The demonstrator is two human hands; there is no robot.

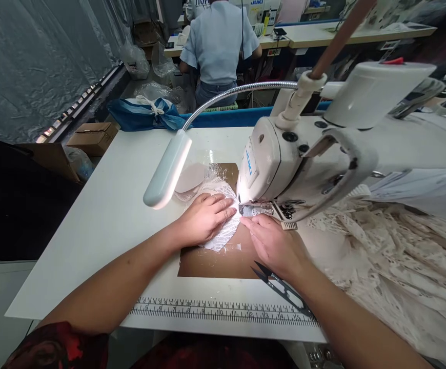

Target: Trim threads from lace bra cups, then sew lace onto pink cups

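My left hand [203,218] lies flat, fingers stretched out, on a white lace piece [219,237] just left of the needle area [250,209] of a white sewing machine [284,159]. My right hand [272,243] rests palm down in front of the presser foot, its fingers pressed together on the lace edge at the needle. The lace lies on a brown plate [223,261] set into the white table [103,215]. A white padded cup [190,177] lies behind the lace.
Black thread snips [280,287] lie under my right wrist, by a printed ruler [215,310] along the table's front edge. A gooseneck lamp [168,170] hangs over the left. Heaped lace fabric [396,266] fills the right. A person in a blue shirt [219,43] sits ahead.
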